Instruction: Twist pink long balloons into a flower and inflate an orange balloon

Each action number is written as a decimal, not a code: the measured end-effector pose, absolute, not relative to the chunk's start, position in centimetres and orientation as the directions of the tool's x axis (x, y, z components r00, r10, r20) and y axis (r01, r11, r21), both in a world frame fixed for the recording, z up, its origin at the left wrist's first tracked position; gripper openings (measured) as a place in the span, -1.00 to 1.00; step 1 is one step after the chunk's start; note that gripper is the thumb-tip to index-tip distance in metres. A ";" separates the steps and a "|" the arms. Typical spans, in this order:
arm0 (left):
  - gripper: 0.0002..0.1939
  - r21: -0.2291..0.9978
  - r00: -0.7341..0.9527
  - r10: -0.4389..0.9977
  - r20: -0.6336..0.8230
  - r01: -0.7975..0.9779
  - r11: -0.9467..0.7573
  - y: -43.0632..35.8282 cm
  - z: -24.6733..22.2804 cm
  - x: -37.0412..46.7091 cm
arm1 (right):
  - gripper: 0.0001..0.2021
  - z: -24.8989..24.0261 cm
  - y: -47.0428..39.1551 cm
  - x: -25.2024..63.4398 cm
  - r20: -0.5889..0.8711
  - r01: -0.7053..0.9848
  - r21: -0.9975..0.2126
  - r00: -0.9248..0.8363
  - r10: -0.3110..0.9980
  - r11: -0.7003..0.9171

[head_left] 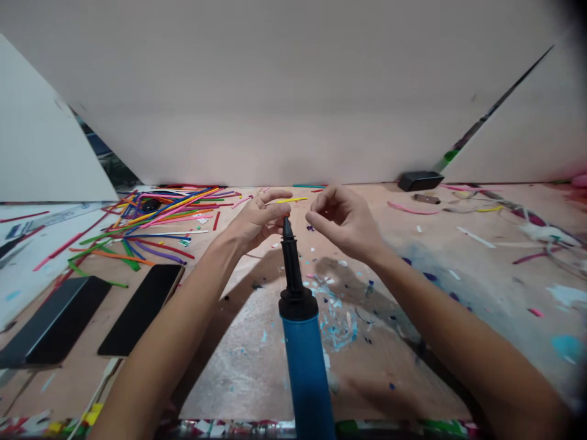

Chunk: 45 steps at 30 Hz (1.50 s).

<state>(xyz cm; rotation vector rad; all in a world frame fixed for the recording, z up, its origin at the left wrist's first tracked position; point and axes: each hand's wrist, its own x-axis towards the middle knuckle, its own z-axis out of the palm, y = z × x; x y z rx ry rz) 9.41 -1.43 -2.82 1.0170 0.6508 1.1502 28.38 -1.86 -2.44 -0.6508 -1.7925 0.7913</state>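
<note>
A blue hand pump (306,366) with a black tapered nozzle (292,263) stands upright in front of me, its lower end cut off by the frame. My left hand (261,219) is at the nozzle's tip, thumb and fingers bent together around it; what they pinch is hidden. Just behind these fingers shows a thin yellow strip (296,200), and I cannot tell whether it is held or lies on the table. To the right of the nozzle, apart from it, my right hand (343,221) has curled fingers close to the thumb, their contents not discernible.
Many coloured long balloons (169,214) lie piled at the left. Nearer are a black phone (142,310) and a dark folded object (57,321). A black box (420,180) sits at the back right. White panels (284,91) enclose the scrap-strewn table (243,379).
</note>
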 end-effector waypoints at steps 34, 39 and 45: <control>-0.63 0.761 0.311 0.926 0.213 -0.648 0.043 -5.0 -0.8 11.9 | -0.71 1.3 -5.1 27.8 0.841 0.061 -0.410 -0.360 0.403 0.910; -0.51 0.765 0.420 0.892 0.168 -0.626 0.151 -5.4 -1.3 12.1 | -0.70 1.6 -5.8 27.7 0.870 0.073 -0.365 -0.328 0.367 0.928; -0.41 0.812 0.446 0.869 0.214 -0.576 0.096 -5.4 -1.5 12.0 | -0.73 1.7 -6.1 27.7 0.878 0.050 -0.356 -0.324 0.352 0.933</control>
